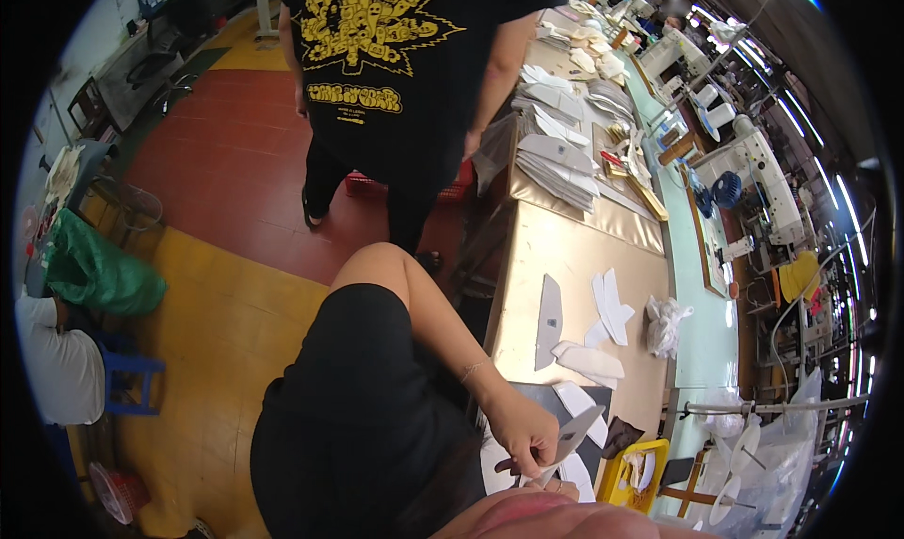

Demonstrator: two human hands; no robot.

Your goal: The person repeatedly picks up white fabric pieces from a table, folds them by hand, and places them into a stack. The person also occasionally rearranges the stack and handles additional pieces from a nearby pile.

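My left hand [527, 442] is over the near end of the workbench, its arm bent with the elbow out to the left. Its fingers are pinched together at a grey cut piece [576, 430], which stands tilted beside the knuckles. Just below, only a bit of my right hand [565, 487] shows; its fingers are mostly hidden. White cut pieces [571, 394] lie around and under the hands on a dark board. Farther up the bench are a long grey piece [548, 322] with a small dark mark and crossed white pieces [610, 308].
A yellow basket [621, 459] with scraps stands right of my hands. A crumpled plastic bag [667, 324] lies near the bench's right edge. Stacks of grey pieces [557, 170] fill the far bench. A person in black [377, 96] stands ahead; sewing machines [765, 186] line the right.
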